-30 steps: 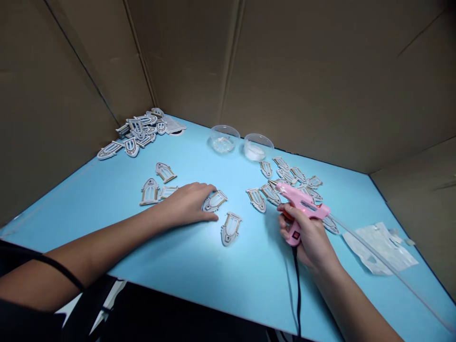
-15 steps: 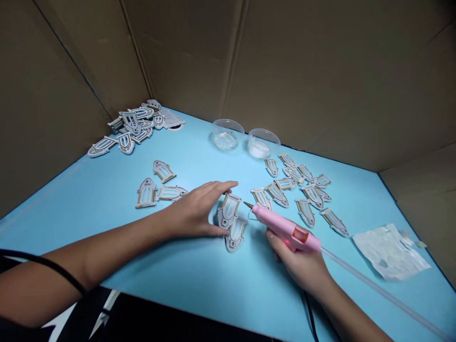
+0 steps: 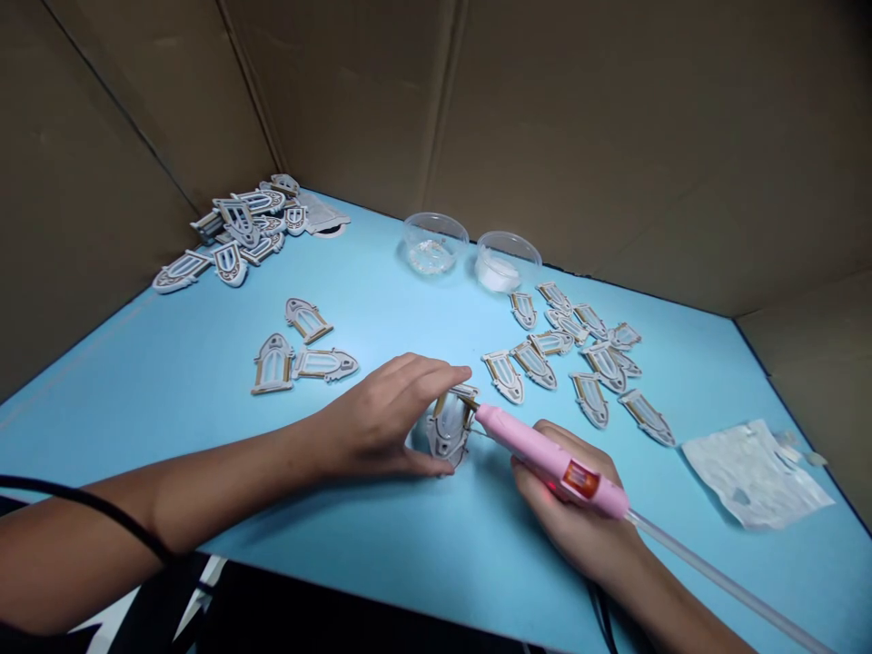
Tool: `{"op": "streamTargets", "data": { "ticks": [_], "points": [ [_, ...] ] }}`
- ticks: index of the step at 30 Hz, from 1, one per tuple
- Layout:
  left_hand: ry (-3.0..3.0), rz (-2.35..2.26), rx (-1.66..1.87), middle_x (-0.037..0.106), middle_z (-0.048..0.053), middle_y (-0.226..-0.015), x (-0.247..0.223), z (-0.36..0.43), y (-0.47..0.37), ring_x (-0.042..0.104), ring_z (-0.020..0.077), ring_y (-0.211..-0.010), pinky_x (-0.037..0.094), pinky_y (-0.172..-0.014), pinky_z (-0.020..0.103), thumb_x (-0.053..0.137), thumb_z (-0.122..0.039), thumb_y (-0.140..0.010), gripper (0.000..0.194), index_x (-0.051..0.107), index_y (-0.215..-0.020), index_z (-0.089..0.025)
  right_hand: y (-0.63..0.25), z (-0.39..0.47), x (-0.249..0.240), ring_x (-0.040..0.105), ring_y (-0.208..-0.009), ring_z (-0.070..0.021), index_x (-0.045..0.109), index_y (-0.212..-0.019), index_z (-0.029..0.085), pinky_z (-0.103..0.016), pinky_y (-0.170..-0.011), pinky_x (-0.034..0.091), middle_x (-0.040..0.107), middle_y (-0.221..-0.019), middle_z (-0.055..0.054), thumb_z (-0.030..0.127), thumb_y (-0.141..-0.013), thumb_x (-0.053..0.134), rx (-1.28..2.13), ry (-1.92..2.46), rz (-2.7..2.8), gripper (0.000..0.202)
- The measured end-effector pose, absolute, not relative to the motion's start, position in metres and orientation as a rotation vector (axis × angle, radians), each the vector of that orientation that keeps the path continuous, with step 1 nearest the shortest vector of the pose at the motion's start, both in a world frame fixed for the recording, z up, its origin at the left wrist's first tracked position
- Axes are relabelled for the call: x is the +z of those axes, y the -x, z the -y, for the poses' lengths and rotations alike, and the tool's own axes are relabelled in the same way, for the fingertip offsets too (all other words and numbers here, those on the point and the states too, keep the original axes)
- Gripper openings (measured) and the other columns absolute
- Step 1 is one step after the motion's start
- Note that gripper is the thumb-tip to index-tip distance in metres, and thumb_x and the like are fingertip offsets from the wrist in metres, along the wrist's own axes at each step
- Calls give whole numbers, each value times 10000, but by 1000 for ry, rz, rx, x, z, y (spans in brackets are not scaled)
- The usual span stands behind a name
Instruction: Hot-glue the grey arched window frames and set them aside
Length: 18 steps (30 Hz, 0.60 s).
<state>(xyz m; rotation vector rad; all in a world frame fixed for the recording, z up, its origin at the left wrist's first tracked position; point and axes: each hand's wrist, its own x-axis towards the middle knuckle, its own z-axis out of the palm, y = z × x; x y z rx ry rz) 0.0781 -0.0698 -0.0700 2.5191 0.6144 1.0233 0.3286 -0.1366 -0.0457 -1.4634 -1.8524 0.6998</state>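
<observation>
My left hand is closed on a small arched window-shaped piece, white and grey with gold trim, gripping its ends between the fingers and thumb. A second such piece seems to lie against it, mostly hidden. In my right hand is a pink glue gun, with a clear glue stick running out of its back. The gun's metal nozzle meets the upper part of the held piece, where a thin strand shows below the tip. Whether glue is flowing cannot be made out.
Several similar arched pieces lie on the right, a few on the left, and a pile at the back left. Two clear tubs stand behind. A crumpled white packet rests far right. Cardboard walls enclose the blue table.
The two overlapping pieces near my left hand have come together into one stack. My right hand has brought the glue gun's nozzle from beside the pieces onto the upper part.
</observation>
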Motion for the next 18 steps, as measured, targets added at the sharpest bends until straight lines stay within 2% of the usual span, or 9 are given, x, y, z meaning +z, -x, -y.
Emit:
{"op": "streamTargets", "data": {
  "ticks": [11,18],
  "points": [
    [-2559,-589,1133,644,192,-1255,-70,70,-79,636,312,-1179,550,-994,457,781,-399,-901,749,354,-1464,-153,-327,138,-44,410,-448,-96,345,-628,247,-230,-435,326,406,-556,60,161,-829,540,655,1450,1892,293],
    [-2571,-615,1164,660,183,-1226,-69,70,-81,654,310,-1154,567,-979,460,793,-380,-885,729,377,-1439,-153,-328,137,-43,382,-448,-97,336,-613,247,-237,-425,310,386,-547,61,182,-811,552,669,1513,1836,300]
  ]
}}
